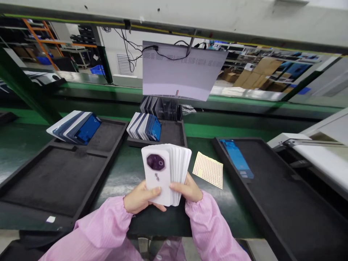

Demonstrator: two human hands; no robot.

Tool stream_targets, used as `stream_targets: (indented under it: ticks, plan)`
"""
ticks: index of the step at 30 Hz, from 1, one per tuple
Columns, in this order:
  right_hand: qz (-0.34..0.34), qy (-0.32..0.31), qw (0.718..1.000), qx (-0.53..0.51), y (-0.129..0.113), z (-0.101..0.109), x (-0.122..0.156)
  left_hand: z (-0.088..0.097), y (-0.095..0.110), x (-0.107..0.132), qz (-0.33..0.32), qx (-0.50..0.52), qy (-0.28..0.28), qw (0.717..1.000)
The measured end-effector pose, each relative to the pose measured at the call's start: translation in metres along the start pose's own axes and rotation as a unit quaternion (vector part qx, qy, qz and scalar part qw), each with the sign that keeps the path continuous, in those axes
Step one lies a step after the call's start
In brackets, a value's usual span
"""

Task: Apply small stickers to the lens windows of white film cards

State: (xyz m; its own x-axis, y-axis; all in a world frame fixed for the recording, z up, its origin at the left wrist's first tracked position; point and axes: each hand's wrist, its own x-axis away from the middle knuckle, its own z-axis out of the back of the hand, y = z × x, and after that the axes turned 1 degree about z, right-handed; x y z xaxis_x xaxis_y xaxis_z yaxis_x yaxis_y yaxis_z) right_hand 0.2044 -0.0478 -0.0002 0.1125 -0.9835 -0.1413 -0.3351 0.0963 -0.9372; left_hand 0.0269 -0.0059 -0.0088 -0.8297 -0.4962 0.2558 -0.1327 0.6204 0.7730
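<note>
A fanned stack of white phone back covers (178, 161) is held upright above the bench between both hands. The front cover (163, 186) shows a dark octagonal camera window and a small printed mark. My left hand (141, 197) grips the lower left of the stack, thumb on the front cover and fingers behind. My right hand (190, 188) is closed on the right side, its thumb pressed across the fanned edges. Right of the hands, a yellowish sheet of small red dot stickers (208, 169) lies on the green bench (122, 181).
Left, a black foam tray (51, 181) carries a leaning row of covers (77, 125). Behind the hands, another tray (174, 132) holds more covers (144, 125). A blue-filmed panel (237, 157) lies in the right tray (285, 195). A monitor-like panel (182, 69) hangs overhead.
</note>
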Motion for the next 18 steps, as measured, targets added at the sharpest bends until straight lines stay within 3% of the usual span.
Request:
stream_targets:
  ticks: [4,10,18]
  plan:
    - [0.043,-0.075,0.995,0.051,-0.009,0.003,0.005,-0.002,-0.001,0.004,-0.061,-0.104,-0.003,0.993]
    - [0.087,-0.188,0.975,0.076,-0.024,-0.001,0.0,-0.005,0.008,0.01,-0.062,-0.229,-0.02,0.971]
    - [0.096,-0.22,0.967,0.089,-0.027,-0.003,0.002,-0.001,0.006,0.009,-0.094,-0.263,-0.03,0.96]
